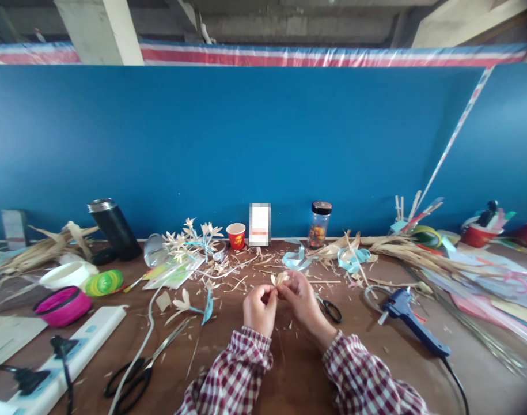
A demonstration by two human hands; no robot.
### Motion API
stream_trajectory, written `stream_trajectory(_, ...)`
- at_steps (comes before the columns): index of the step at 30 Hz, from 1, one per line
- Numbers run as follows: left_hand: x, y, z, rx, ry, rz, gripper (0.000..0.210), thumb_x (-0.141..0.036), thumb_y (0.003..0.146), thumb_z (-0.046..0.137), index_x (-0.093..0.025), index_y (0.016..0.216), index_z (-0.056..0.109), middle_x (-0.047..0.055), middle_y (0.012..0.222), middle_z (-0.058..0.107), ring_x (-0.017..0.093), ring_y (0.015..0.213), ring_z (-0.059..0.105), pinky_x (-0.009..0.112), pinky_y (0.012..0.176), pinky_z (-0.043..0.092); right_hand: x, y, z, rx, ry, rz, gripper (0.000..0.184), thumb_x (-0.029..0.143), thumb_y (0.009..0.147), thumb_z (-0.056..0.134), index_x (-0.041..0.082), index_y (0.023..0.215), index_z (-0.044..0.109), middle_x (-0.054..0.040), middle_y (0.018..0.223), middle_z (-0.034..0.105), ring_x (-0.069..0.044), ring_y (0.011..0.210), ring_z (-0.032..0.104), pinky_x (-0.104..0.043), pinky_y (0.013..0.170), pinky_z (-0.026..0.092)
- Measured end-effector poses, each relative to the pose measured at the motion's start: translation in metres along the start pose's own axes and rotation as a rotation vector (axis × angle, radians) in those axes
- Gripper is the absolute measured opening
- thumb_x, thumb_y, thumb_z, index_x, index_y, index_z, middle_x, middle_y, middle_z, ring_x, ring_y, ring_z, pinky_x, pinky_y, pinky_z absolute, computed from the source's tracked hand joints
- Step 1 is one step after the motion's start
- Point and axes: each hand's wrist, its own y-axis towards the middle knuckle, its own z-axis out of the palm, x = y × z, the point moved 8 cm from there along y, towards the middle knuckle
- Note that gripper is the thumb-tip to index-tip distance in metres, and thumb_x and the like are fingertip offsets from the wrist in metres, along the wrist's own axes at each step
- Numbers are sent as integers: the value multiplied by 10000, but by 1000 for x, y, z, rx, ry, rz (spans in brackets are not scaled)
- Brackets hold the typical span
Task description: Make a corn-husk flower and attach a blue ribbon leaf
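Observation:
Both hands meet over the middle of the brown table, fingertips pinched round a small pale flower [279,279] that looks made of dried husk. My left hand [261,308] closes on its lower left side; my right hand [302,300] grips it from the right, partly covering it. A thin stem seems to hang below the fingers. To the left lies another husk flower [184,302] with blue tape on its stem. Black-handled scissors [146,369] rest left of my left sleeve, and a smaller pair of scissors [332,310] lies beside my right wrist.
A blue glue gun [412,323] with its cord lies at right. Behind stand a red paper cup [236,236], a jar [319,225], a bunch of finished flowers [194,242] and a black flask [115,227]. A white power strip [68,360] sits at left. Husk bundles [401,251] and scraps are scattered about.

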Motion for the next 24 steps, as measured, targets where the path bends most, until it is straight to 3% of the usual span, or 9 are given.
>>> stream_trajectory(8, 20, 3, 5, 14, -179, -162, 265, -382, 699, 609, -135, 743, 694, 49, 571, 653, 178, 538, 596, 260, 514, 458, 1, 2, -1, -7, -2, 14, 409, 289, 662, 686, 210, 980, 441, 2, 756, 623, -170, 702, 624, -318, 695, 500)
stream_trajectory(12, 30, 3, 12, 39, -317, -267, 302, -398, 625, 677, -129, 762, 703, 48, 605, 668, 158, 526, 589, 248, 502, 469, 6, -1, -3, -25, -119, -26, 364, 247, 698, 637, 210, 1003, 441, -12, 792, 629, -177, 744, 631, -312, 709, 501)
stream_trajectory(18, 54, -1, 24, 62, -536, -500, 301, -392, 547, 730, -134, 700, 705, -15, 470, 578, 93, 419, 500, 212, 445, 439, 14, -4, 0, -23, -333, -137, 354, 188, 732, 570, 203, 1059, 438, -25, 818, 643, -176, 766, 631, -313, 729, 490)
stream_trajectory(24, 53, -2, 28, 78, -716, -567, 269, -357, 547, 754, -138, 678, 671, -39, 477, 550, 53, 401, 448, 169, 398, 400, 7, -3, -1, -33, -203, -79, 328, 243, 738, 595, 202, 1028, 445, -41, 855, 632, -171, 754, 625, -300, 687, 497)
